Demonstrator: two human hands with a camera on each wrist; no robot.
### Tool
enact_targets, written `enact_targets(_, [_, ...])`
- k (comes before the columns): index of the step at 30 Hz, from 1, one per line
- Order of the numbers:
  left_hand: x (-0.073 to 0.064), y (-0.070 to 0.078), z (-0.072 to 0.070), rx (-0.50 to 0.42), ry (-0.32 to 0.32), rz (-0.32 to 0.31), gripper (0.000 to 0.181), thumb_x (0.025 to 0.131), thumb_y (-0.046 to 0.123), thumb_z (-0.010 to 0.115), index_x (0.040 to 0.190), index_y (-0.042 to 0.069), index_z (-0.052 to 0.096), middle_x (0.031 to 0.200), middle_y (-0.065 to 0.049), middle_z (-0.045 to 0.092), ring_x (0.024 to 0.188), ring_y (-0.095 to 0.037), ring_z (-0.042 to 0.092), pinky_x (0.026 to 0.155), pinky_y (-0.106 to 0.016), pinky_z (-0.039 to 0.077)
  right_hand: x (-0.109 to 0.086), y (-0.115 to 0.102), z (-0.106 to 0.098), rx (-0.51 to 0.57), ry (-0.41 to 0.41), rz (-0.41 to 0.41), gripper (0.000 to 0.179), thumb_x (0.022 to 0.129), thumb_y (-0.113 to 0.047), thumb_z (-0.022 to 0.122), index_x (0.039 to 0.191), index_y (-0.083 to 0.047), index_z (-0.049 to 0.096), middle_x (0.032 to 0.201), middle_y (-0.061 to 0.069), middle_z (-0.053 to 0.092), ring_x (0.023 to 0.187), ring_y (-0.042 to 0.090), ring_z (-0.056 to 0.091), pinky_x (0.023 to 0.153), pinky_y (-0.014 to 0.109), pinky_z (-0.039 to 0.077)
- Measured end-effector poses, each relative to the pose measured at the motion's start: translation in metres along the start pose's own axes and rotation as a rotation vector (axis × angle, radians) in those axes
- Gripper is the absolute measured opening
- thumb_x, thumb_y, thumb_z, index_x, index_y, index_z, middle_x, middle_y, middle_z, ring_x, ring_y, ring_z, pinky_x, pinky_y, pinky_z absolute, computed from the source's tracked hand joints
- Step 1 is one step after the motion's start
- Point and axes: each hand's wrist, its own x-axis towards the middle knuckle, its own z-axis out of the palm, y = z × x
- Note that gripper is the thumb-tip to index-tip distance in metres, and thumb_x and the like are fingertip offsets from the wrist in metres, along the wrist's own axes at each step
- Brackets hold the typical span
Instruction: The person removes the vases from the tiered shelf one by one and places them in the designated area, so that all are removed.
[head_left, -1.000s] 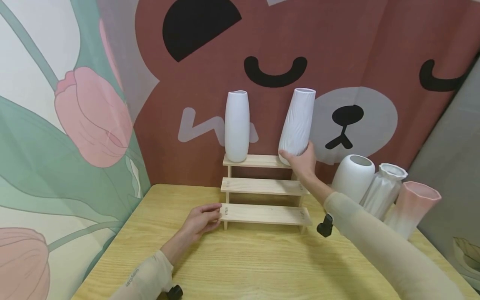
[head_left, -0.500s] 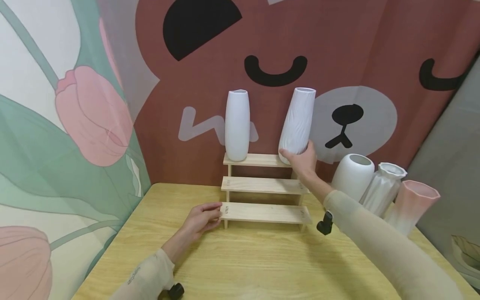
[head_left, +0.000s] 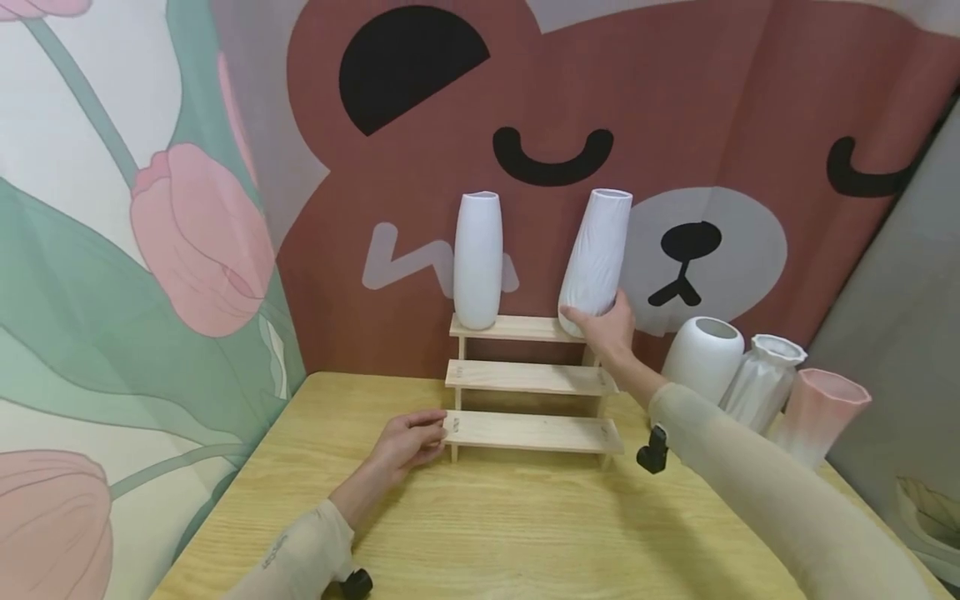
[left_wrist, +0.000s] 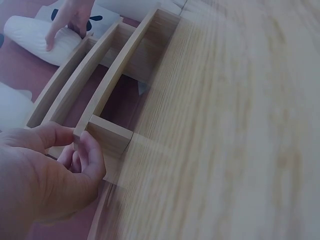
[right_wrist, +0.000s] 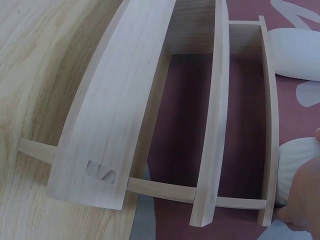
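Observation:
My right hand grips the base of a tall white vase with wavy ribs, at the right end of the top step of a three-tier wooden display stand. The vase leans slightly to the right in the head view. At the left end of that same step stands a smooth tall white vase, upright. My left hand is at the left end of the lowest step. In the left wrist view, its thumb and fingers pinch the board's corner. Part of the right hand shows at the right wrist view's edge.
On the table's right side stand a rounded white vase, a white vase with a scalloped rim and a pink-to-white vase. A bear-printed curtain hangs behind the stand. Wood-grain tabletop lies in front.
The head view has tilted up a little, so everything sits slightly lower in it. Both hands and the ribbed vase keep their places on the stand.

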Motion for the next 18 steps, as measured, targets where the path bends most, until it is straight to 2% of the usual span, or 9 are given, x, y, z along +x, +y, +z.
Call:
enact_targets(12, [0.0,-0.001,0.002,0.006,0.012,-0.011,0.04,0.095,-0.001,0.069,0.135,-0.004,0.063,0.129,-0.02,0.059,0.091,-0.021,0.066,0.079,-0.034,0.059,-0.008,0.002,-0.016,-0.045,0.013,-0.056,0.099,0.076,-0.047,0.089,0.149,-0.004,0.039,0.138,0.019,0.052,0.125,0.034,0.05,0.106,0.049,0.043])
enact_targets(18, [-0.003,0.001,0.002,0.02,0.02,-0.006,0.039,0.096,0.0,0.069,0.134,-0.003,0.064,0.13,-0.019,0.061,0.092,-0.02,0.066,0.081,-0.036,0.059,-0.014,0.002,-0.027,-0.077,-0.01,-0.081,0.101,0.076,-0.049,0.089,0.151,-0.004,0.038,0.139,0.019,0.053,0.125,0.036,0.051,0.105,0.051,0.043])
